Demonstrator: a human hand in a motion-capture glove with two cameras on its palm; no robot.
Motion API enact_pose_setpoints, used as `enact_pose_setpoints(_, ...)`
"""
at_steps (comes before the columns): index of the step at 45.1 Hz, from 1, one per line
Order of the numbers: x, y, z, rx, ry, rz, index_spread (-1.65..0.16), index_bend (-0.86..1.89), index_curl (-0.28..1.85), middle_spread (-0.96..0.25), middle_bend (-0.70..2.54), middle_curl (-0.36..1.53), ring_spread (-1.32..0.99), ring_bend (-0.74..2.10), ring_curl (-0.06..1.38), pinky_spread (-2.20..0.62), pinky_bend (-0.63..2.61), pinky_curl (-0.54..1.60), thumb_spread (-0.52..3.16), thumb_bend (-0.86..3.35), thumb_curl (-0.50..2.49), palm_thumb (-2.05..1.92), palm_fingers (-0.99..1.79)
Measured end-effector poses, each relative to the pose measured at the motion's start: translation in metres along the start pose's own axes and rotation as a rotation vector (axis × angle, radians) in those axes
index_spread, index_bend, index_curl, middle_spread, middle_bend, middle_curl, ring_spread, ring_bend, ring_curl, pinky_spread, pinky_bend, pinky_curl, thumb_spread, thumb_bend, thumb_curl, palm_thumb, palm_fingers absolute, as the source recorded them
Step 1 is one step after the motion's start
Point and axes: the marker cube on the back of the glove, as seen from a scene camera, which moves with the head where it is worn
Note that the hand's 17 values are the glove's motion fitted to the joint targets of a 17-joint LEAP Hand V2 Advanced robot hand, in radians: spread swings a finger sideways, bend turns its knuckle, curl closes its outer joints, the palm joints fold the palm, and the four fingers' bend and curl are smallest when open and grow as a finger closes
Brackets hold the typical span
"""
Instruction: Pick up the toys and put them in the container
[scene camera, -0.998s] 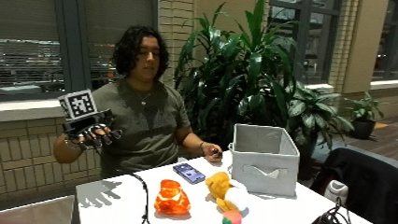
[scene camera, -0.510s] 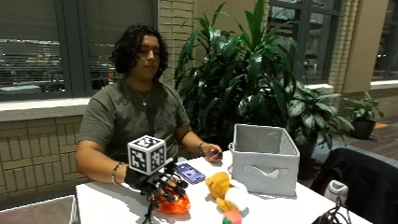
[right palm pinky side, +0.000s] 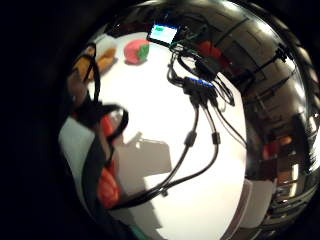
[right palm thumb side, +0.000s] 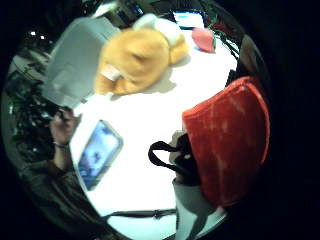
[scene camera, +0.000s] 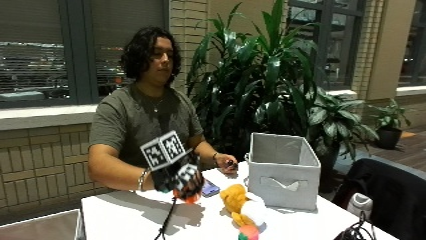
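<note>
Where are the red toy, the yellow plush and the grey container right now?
red toy (right palm thumb side: 230, 140): thumb side palm view, middle of its red face.
yellow plush (scene camera: 234, 196): outside view, its yellow body.
grey container (scene camera: 283, 180): outside view, front wall above the handle cutout.

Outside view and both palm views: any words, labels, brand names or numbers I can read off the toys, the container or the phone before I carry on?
None can be read.
Grey container: plain fabric, no print visible.
Phone: screen lit, content too blurred to read.
Small screen at the far end of the table: lit, too small to read.
Red toy in the right hand, yellow plush: no labels visible.
</note>
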Motion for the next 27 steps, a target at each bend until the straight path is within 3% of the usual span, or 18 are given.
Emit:
enact_pose_setpoints(6, -0.072, -0.02, -0.107, 0.255, -0.154, -0.062, -0.44, 0.4, 0.42, -0.34, 0.59, 0.39, -0.38, 1.04, 0.44, -0.37, 1.11, 0.47, 1.08, 0.17, 0.47, 0.42, 1.26)
enact_pose_setpoints(12, -0.134, -0.078, -0.188, 0.363, -0.266, -0.209, -0.45, 0.53, 0.51, -0.36, 0.75, 0.47, -0.39, 1.13, 0.5, -0.39, 1.14, 0.5, 1.0, 0.15, 0.53, 0.41, 1.21)
enact_pose_setpoints(17, -0.211, -0.12, -0.221, 0.375, -0.361, -0.274, -0.46, 0.6, 0.57, -0.36, 0.84, 0.53, -0.39, 1.19, 0.53, -0.41, 1.17, 0.53, 0.95, 0.13, 0.58, 0.4, 1.15)
enact_pose_setpoints(21, -0.233, -0.165, -0.207, 0.443, -0.16, -0.504, -0.45, 0.63, 0.62, -0.35, 0.87, 0.56, -0.39, 1.22, 0.56, -0.41, 1.19, 0.54, 0.91, 0.1, 0.61, 0.38, 1.12)
enact_pose_setpoints(22, -0.241, -0.175, -0.203, 0.438, -0.15, -0.495, -0.45, 0.64, 0.63, -0.35, 0.87, 0.57, -0.38, 1.23, 0.56, -0.41, 1.2, 0.55, 0.91, 0.09, 0.62, 0.37, 1.11)
enact_pose_setpoints(25, -0.272, -0.2, -0.197, 0.355, -0.266, -0.277, -0.45, 0.64, 0.66, -0.34, 0.87, 0.58, -0.37, 1.27, 0.58, -0.42, 1.21, 0.55, 0.89, 0.06, 0.64, 0.34, 1.09)
enact_pose_setpoints(27, -0.287, -0.207, -0.186, 0.32, -0.256, -0.28, -0.45, 0.64, 0.68, -0.34, 0.87, 0.59, -0.37, 1.29, 0.59, -0.41, 1.21, 0.55, 0.89, 0.05, 0.65, 0.33, 1.07)
